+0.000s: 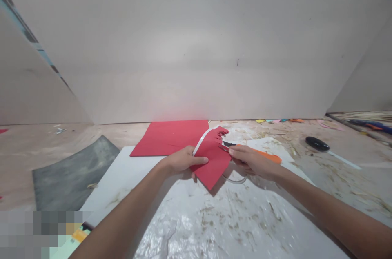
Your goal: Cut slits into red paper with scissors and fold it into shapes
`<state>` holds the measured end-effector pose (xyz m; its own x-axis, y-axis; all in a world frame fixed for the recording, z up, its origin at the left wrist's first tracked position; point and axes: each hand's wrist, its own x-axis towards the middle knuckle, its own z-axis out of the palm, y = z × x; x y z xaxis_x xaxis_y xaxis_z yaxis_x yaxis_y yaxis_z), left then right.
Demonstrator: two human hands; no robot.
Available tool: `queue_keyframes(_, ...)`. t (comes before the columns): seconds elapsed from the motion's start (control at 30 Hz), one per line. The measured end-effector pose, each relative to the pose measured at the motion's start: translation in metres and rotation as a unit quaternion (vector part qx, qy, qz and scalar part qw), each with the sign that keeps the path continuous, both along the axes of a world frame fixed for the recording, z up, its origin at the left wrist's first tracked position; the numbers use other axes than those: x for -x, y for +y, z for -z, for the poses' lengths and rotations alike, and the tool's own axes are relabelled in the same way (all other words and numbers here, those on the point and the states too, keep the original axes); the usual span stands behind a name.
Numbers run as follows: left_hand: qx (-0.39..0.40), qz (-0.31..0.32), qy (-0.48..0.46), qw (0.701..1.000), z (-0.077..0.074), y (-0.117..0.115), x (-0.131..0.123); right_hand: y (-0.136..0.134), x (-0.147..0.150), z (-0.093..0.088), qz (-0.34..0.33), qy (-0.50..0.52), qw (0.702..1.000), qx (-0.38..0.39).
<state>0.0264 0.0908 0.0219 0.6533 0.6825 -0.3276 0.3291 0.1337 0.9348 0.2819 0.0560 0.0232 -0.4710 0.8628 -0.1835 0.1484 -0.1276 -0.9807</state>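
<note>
My left hand (185,160) grips a red sheet (214,163) by its left side, thumb on top and fingers underneath. A white strip (202,140) curves along the sheet's upper left edge, and the upper right edge is ragged. My right hand (249,161) is closed at the sheet's right side, around a thin metal tool (224,147) whose tip lies over the red surface. An orange cutter (260,153) with a dark blade lies beside or under my right fingers; whether they hold it too is unclear. Below that hand a thin clear loop (235,180) shows.
Behind the held sheet lies a larger red sheet (174,136). A grey sheet (73,173) is at the left, over a white board (122,173). At the right are a black oval object (317,143) and scattered scraps. A tall pale panel (196,47) stands at the back.
</note>
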Motion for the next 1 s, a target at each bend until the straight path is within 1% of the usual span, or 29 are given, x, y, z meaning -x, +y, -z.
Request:
queue_keyframes(0.13,0.009,0.010,0.026,1.000,-0.0020,-0.0017,-0.0020,-0.0005,0.0010,0.0016,-0.011,0.016,1.000,0.000)
queue_keyframes(0.47,0.031,0.008,0.020,0.999,-0.0009,-0.0031,-0.0039,0.0012,0.0000,0.0062,-0.021,0.043,0.999,0.007)
queue_keyframes(0.6,0.041,0.006,0.020,0.999,-0.0020,-0.0056,-0.0057,0.0000,0.0031,0.0052,-0.026,0.040,0.999,-0.013)
queue_keyframes(0.77,0.033,0.005,0.032,0.999,-0.0035,-0.0073,-0.0066,-0.0016,0.0061,0.0036,-0.023,0.026,0.999,-0.017)
queue_keyframes(0.87,0.033,0.008,0.027,0.999,-0.0030,-0.0074,-0.0065,-0.0021,0.0062,0.0046,-0.024,0.021,0.999,-0.032)
queue_keyframes(1.0,0.053,0.009,0.026,0.998,-0.0038,-0.0098,-0.0079,-0.0038,0.0080,0.0049,-0.031,0.042,0.998,-0.026)
